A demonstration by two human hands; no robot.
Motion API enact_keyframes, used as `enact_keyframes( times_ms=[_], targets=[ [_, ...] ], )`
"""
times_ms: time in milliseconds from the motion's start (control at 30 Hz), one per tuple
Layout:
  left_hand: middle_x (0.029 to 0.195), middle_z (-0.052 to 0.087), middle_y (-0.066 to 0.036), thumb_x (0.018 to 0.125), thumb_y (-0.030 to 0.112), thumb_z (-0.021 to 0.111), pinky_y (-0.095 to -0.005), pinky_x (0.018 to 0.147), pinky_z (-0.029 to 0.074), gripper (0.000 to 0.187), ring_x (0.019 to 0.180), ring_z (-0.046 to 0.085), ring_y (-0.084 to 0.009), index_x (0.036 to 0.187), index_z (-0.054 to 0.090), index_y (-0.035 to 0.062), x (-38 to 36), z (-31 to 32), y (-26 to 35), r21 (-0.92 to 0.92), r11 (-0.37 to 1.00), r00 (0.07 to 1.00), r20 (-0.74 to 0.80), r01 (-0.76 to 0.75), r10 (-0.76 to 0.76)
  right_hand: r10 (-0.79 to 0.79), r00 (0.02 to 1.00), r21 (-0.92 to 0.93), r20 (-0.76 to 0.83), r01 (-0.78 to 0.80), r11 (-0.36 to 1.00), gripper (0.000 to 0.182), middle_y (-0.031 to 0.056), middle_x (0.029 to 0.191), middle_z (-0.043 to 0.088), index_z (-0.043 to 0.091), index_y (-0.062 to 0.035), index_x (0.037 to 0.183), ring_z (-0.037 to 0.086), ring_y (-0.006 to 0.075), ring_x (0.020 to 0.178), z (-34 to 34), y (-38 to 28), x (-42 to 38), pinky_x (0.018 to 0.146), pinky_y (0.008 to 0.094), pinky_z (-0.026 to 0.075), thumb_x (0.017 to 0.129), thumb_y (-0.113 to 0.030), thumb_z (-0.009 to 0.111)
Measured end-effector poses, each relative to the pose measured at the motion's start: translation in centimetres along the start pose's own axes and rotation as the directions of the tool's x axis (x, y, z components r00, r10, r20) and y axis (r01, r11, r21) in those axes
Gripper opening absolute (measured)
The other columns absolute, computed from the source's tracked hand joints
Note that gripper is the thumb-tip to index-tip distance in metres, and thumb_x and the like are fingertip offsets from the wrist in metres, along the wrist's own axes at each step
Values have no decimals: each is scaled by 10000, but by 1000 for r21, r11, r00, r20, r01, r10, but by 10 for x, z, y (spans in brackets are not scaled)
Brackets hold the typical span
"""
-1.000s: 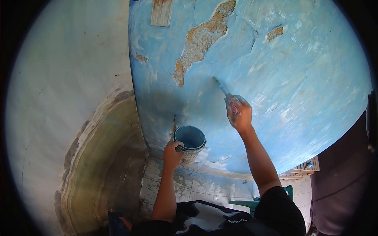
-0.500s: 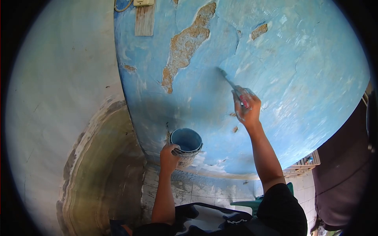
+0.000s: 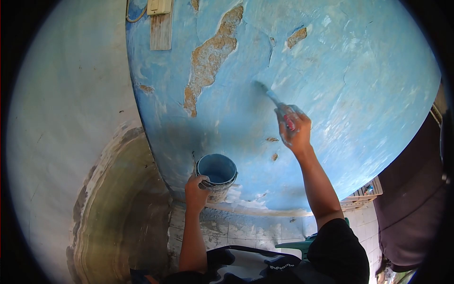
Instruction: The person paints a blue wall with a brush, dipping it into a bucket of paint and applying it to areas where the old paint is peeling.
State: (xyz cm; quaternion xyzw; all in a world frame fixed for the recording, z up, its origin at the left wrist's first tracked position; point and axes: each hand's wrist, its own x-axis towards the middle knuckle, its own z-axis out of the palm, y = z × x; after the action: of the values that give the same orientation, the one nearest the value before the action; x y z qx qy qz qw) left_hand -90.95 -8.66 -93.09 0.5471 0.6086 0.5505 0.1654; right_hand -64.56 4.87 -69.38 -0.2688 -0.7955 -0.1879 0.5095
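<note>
A paintbrush point(image 3: 271, 93) with a red patch on its handle is gripped in my right hand point(image 3: 295, 127), whose fingers are specked with paint. Its bristles lie against the blue wall point(image 3: 302, 85), to the right of a long bare patch point(image 3: 208, 57) where the plaster has come off. Lower and to the left, my left hand point(image 3: 196, 193) is closed on the rim and side of a paint-smeared bucket point(image 3: 221, 191). The bucket is tilted so its bluish inside shows, and it hangs close to the foot of the wall.
A switch box point(image 3: 159, 6) with a cable is fixed high on the wall at left. Beside my right arm are a slatted crate point(image 3: 363, 195), a green plastic chair point(image 3: 295, 246) and a dark cloth point(image 3: 402, 203). Tiled floor point(image 3: 241, 230) runs below the wall.
The view has shifted slightly, so the wall sits further left and lower. My right hand still holds the brush to the wall, its bristles now a bit lower relative to the bare patch.
</note>
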Motion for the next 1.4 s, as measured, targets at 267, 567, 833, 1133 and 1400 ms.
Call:
enact_keyframes(
  times_ms=[267,567,833,1133,1400],
  targets=[
    [1073,708,-199,581,-93,802,-434,901,554,445,1016,707,-366,1012,718,-23,-4,4,-3,-31,999,1000,6,19,-19,-10,857,60,515,-24,998,238,196,927,730,749,-49,1109,702,378,839,47,26,-85,738,439,567,873,-76,734],
    [1018,721,-203,590,-84,745,-405,896,537,398,993,712,-355,983,703,-40,-13,-2,-4,2,1000,999,-31,16,-16,-91,995,23,31,90,996,190,166,844,696,723,-11,1017,675,333,710,14,3,-42,604,389,555,832,20,754],
    [1063,700,-204,606,-75,792,-431,883,549,409,1011,700,-374,1004,710,-25,-25,-19,-23,28,998,997,-44,65,-63,81,713,160,697,-264,951,254,202,946,724,746,-101,1179,687,404,848,125,-5,-180,775,491,566,951,-184,671],
    [1061,699,-213,619,-77,773,-421,892,544,376,1008,698,-380,986,714,-24,-28,-34,-31,2,998,994,-81,67,-67,29,972,81,233,-49,995,247,192,927,720,735,-47,1122,687,382,804,88,-24,-96,702,451,571,882,-108,740],
    [1046,688,-208,620,-74,774,-425,884,538,371,1017,693,-381,983,714,-33,-44,-48,-48,7,993,988,-108,115,-113,106,790,147,604,-241,959,225,198,948,732,763,-101,1134,700,392,824,152,-56,-211,734,478,573,915,-127,719]
  ],
)
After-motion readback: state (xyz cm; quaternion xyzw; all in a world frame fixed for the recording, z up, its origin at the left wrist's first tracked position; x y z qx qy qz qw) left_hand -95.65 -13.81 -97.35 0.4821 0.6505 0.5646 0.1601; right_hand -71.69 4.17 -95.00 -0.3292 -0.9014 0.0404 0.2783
